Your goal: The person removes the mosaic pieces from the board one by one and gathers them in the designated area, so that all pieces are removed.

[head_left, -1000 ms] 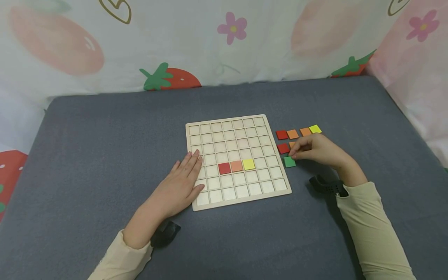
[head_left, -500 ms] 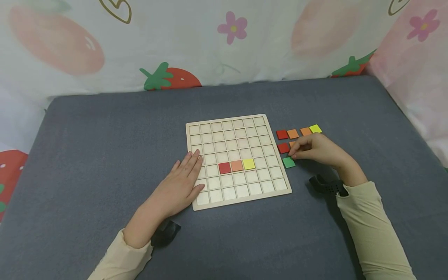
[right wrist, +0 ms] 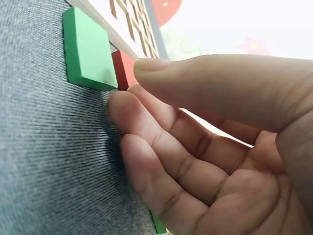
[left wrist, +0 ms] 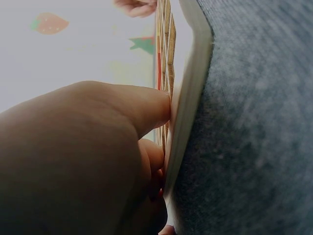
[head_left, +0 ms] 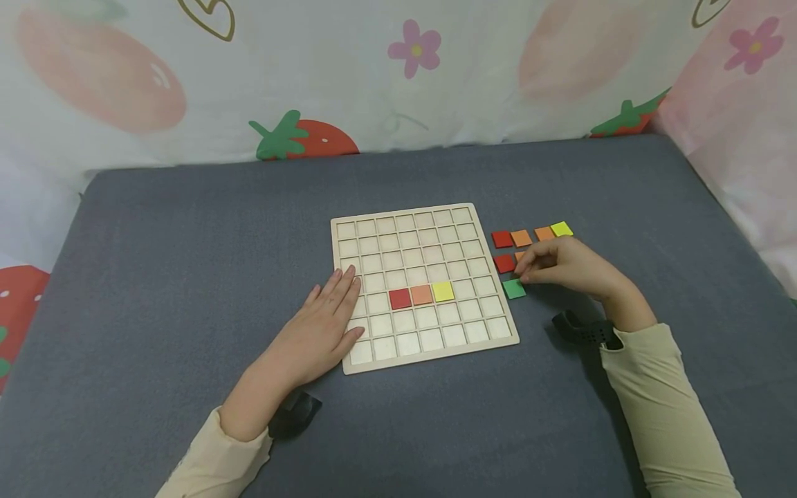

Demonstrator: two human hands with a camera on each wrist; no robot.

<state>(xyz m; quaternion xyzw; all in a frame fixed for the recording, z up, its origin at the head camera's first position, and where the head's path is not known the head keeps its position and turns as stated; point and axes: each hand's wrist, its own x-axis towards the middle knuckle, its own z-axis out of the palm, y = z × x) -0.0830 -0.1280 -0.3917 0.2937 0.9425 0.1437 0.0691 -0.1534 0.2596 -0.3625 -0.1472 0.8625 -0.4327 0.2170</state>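
A wooden grid board (head_left: 411, 259) lies on the dark grey table. One row of it bears a red tile (head_left: 400, 299), an orange tile (head_left: 421, 294) and a yellow tile (head_left: 443, 291). My left hand (head_left: 314, 335) rests flat over the board's left edge, fingers straight. Right of the board, my right hand (head_left: 563, 266) hovers low over loose tiles, fingers loosely bent, thumb apart from them. Its fingertips are beside a green tile (head_left: 514, 288), which lies flat near the board's edge. In the right wrist view nothing shows between thumb and fingers (right wrist: 139, 161); this green tile (right wrist: 88, 49) is just beyond them.
Above the right hand are two red tiles (head_left: 501, 239), orange tiles (head_left: 521, 238) and a yellow tile (head_left: 562, 229). The hand partly covers one orange tile. Another green piece (right wrist: 157, 223) peeks out below the fingers. A printed curtain (head_left: 473, 83) hangs behind the table.
The green tile has shifted very slightly left and lies apart from the right fingertips. Both hands have stayed almost in place.
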